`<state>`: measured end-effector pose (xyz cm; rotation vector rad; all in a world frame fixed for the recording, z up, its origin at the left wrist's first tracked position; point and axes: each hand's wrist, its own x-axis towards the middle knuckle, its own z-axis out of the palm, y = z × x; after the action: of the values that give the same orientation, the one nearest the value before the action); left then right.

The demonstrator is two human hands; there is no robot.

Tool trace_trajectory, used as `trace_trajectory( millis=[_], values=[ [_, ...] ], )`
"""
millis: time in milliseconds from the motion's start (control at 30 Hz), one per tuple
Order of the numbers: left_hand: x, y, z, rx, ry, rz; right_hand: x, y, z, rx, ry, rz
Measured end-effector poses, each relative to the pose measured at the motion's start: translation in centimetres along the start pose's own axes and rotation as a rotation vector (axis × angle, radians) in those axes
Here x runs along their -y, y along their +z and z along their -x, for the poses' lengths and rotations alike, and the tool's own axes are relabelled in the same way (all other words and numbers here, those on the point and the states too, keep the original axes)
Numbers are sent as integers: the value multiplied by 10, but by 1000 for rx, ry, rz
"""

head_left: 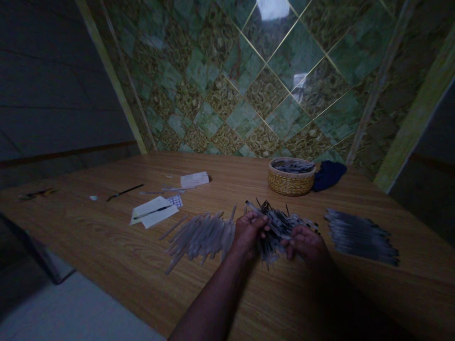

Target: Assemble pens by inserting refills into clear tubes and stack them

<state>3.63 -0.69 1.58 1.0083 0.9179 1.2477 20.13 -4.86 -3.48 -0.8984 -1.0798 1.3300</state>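
My left hand (250,229) is closed in a pinch on a slim, clear pen barrel (251,206), whose end sticks out past the fingers. To its right, my right hand (304,242) has its fingertips pressed together; what they hold is too dark and small to make out. Beneath and between both hands spreads a loose pile of dark pen refills (275,227), partly covered by them. Left of my left hand lies a heap of translucent pen barrels (202,237). On the right, dark-filled pens (360,237) lie side by side in a row.
A woven basket (290,183) full of pens stands at the back, against a dark blue cloth (329,175). Further left are a white box (195,179), paper sheets (154,213) with a pen on top, and a thin black stick (124,192). A tiled wall rises behind the table.
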Motion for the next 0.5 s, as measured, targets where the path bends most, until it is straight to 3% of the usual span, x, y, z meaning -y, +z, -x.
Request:
trace_trajectory(
  millis=[300, 500],
  values=[
    [3, 1, 1, 21, -41, 33, -2, 2, -1, -10, 33, 14],
    [0, 2, 3, 76, -28, -6, -12, 13, 6, -28, -8, 196]
  ],
)
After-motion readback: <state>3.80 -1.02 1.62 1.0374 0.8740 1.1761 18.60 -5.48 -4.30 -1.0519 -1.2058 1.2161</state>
